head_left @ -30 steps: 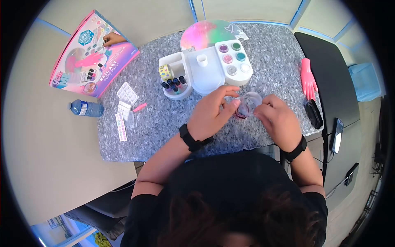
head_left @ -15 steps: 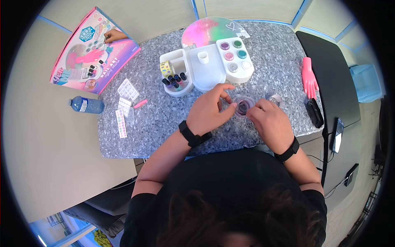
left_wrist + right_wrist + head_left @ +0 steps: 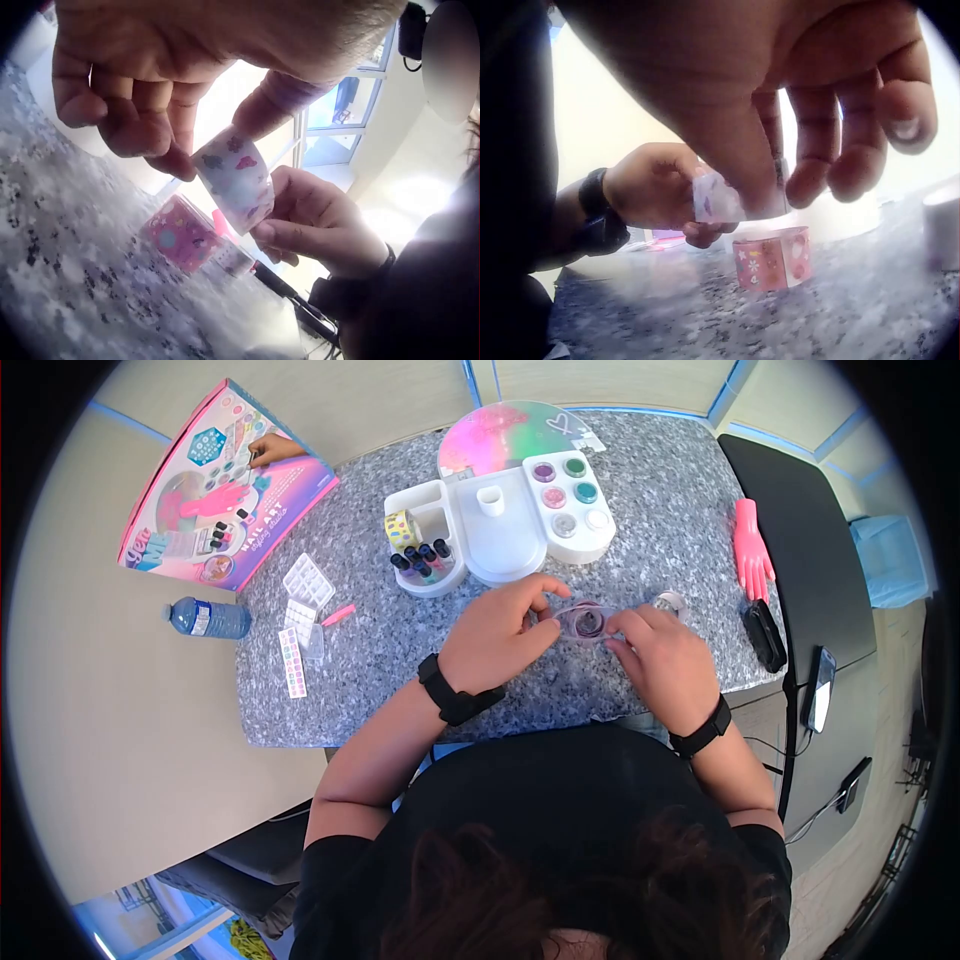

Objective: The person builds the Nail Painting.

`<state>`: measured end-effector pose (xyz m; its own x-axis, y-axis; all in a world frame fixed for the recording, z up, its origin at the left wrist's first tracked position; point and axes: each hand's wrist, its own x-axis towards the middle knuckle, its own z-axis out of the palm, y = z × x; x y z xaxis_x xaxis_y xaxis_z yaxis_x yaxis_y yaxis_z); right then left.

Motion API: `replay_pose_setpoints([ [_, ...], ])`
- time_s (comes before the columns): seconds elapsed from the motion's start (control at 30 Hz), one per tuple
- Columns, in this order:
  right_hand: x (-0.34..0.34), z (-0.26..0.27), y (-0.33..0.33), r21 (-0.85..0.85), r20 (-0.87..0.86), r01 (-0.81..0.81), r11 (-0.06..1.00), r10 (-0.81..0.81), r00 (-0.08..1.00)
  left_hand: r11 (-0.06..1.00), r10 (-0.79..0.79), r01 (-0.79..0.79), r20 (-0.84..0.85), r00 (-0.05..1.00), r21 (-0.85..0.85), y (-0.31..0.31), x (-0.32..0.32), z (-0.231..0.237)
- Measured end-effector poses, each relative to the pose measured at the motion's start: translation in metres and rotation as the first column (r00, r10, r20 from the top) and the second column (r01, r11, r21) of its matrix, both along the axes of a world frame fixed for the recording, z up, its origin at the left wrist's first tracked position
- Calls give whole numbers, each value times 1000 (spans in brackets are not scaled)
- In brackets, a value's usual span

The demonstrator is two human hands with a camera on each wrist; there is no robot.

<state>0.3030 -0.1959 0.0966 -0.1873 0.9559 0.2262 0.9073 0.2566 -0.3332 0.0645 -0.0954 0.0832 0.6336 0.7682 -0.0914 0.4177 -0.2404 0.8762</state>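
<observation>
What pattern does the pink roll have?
The pink roll has white star and flower shapes; best in the right wrist view.

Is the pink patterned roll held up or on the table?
On the table: in the right wrist view, the pink roll sits with its bottom edge against the speckled surface.

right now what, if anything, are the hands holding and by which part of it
A clear printed band, by opposite ends: the left hand pinches its left end, the right hand its right end. The pink roll below is not held.
</observation>
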Motion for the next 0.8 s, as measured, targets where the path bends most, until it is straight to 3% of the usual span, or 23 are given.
replay_pose_setpoints([
  [0.17, -3, -1, 4, 47, 7, -102, 994, 102, 995, 998, -23, 27, 62, 998, -63, 1, 14, 5],
  [0.23, -4, 2, 5, 152, 43, -138, 979, 133, 990, 993, -60, 55, 49, 997, 100, 1, 19, 9],
  [0.33, -1, 5, 5, 139, 19, -158, 978, 156, 987, 996, 14, -10, -42, 999, 87, 6, 22, 16],
  [0.47, 3, 4, 3, 126, -18, -131, 983, 134, 991, 983, 55, -55, 3, 998, 178, 9, 22, 8],
  [0.53, 4, 5, 2, 87, -34, -121, 989, 125, 992, 972, 27, -14, -53, 998, 233, 9, 23, 7],
  [0.8, 3, 7, 5, 78, -184, -38, 996, 52, 982, 989, -50, 49, 8, 999, 139, 9, 24, 5],
])
